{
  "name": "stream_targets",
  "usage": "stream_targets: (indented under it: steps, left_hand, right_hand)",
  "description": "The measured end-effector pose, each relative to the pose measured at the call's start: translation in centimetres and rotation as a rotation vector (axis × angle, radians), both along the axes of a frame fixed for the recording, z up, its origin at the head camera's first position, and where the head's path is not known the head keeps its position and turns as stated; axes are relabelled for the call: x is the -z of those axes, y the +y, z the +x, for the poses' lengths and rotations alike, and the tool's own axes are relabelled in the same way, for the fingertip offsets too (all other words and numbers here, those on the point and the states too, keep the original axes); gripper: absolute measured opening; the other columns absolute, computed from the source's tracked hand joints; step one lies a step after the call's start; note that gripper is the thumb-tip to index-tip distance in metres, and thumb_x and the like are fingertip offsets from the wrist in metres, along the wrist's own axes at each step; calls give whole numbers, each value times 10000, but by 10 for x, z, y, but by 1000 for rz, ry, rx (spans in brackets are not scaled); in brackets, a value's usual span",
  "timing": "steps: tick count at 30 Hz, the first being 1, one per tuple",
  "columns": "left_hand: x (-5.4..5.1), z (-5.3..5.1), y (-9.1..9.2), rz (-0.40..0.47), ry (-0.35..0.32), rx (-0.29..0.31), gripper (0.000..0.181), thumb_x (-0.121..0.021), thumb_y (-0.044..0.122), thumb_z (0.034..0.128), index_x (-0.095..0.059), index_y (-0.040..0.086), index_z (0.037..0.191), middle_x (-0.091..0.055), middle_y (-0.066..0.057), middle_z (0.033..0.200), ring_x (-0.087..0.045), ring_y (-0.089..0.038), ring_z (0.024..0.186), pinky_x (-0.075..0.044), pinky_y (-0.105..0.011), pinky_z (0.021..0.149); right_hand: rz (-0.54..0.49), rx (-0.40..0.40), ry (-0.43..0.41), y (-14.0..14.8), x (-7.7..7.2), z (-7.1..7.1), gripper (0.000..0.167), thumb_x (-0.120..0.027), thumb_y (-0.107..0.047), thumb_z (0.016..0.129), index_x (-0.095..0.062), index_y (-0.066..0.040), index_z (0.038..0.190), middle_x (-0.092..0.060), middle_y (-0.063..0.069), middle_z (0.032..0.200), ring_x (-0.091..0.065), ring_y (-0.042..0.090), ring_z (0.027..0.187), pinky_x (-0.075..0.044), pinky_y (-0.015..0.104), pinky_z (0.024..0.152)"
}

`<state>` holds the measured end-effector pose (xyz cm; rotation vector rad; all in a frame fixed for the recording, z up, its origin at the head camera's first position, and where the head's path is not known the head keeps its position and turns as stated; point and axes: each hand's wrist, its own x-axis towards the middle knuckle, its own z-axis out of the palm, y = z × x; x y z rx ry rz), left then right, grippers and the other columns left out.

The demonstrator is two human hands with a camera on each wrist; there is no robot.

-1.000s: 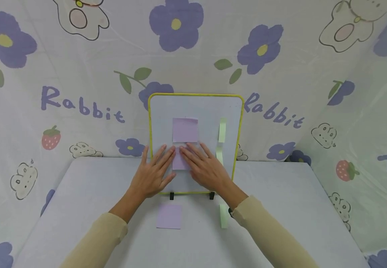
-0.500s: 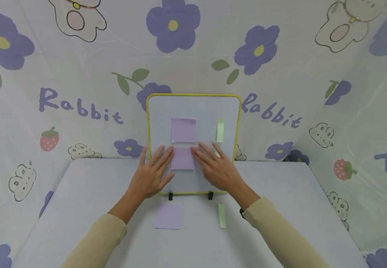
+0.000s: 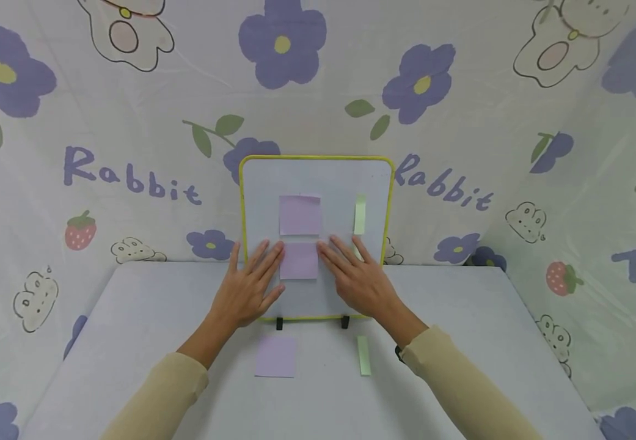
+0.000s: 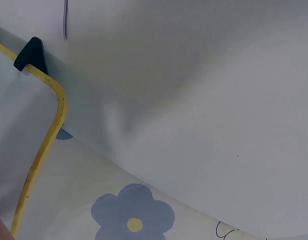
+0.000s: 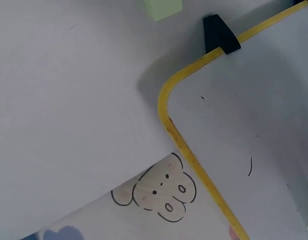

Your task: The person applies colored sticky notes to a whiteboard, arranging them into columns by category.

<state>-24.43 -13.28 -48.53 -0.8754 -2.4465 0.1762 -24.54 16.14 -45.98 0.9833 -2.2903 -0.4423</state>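
Observation:
A whiteboard (image 3: 263, 183) with a yellow frame stands upright at the back of the table. Two purple sticky notes are on it, an upper note (image 3: 300, 215) and a lower note (image 3: 299, 261). My left hand (image 3: 245, 288) lies with straight, spread fingers at the lower note's left edge. On the other side, the right hand (image 3: 361, 281) has straight fingers against the board, fingertips at that note's right edge. An upper green paper strip (image 3: 360, 214) is on the board's right side; my right hand mostly covers another strip below it. Neither wrist view shows the fingers.
On the table in front of the board lie a purple sticky-note pad (image 3: 275, 356) and a narrow green strip pad (image 3: 364, 355). Black feet (image 3: 279, 324) hold the board's bottom edge. Behind hangs a patterned cloth (image 3: 318, 116) with flowers and rabbits.
My right hand has slid right, off the lower purple note's face to its right edge, uncovering the note and covering more of the lower green strip. The left hand stays put.

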Motion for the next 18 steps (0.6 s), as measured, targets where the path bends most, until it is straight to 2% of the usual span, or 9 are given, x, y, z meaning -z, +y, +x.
stream_targets:
  steps: [7, 12, 16, 18]
  left_hand:
    - [0, 1, -1, -6, 16, -4, 733, -358, 554, 999, -253, 123, 1582, -161, -8, 1663, -124, -230, 1525, -118, -667, 1143]
    - [-4, 2, 1, 49, 34, 28, 699, -303, 550, 1021, -314, 110, 1564, -218, -17, 1648, -174, -239, 1515, -114, -667, 1143]
    - [-9, 8, -5, 103, 47, 58, 694, -177, 558, 1043, -353, 120, 1553, -255, -32, 1636, -215, -250, 1504, -67, -654, 1155]
    - [-13, 11, -12, 145, 63, 51, 708, -123, 563, 1043, -364, 134, 1551, -262, -45, 1634, -220, -261, 1502, -49, -649, 1158]
  right_hand:
    - [-11, -5, -7, -1, 1, 1, 703, -649, -227, 890, -394, -71, 1527, -318, 44, 1611, -262, 266, 1488, -198, 523, 1184]
    - [-5, 7, -33, -1, -2, 4, 717, -627, -230, 901, -354, -74, 1545, -269, 43, 1631, -203, 274, 1507, -167, 519, 1193]
    - [-33, -65, -26, 3, -7, 15, 700, -596, -205, 903, -352, -73, 1546, -269, 55, 1631, -203, 279, 1507, -196, 512, 1187]
    - [-74, -111, -9, 8, -12, 22, 668, -556, -187, 915, -359, -75, 1544, -288, 68, 1623, -222, 282, 1501, -231, 516, 1174]
